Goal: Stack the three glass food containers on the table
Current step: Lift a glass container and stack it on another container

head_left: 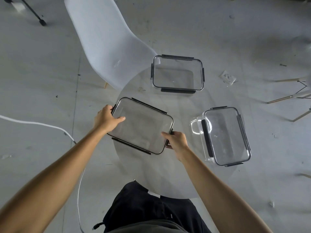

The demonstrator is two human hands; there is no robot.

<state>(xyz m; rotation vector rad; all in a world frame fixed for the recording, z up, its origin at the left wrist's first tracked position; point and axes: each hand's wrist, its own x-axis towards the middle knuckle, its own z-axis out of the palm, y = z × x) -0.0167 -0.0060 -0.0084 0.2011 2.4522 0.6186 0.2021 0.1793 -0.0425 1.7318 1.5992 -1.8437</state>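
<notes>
Round glass tabletop (170, 179), transparent, floor visible through it; its near edge lies by the person's lap, its far edge under the far container. Open glass remains at the centre, between all three containers, and along the near rim.

Glass food containers, count three, each lidded with black clips, none stacked, well apart from one another:
- Near-left container (142, 126), set at an angle, overhanging or close to the left rim of the tabletop; whether it is lifted or resting cannot be told. Left hand (106, 119) is clamped on its left short end, thumb lying on the lid. Right hand (176, 142) is clamped on its right near corner, thumb on the lid.
- Far container (178, 74), near the far rim, untouched.
- Right container (226, 136), near the right rim, untouched.

White chair (104, 42), count one, beyond the left rim. White cable (38, 123), count one, on the floor to the left.
</notes>
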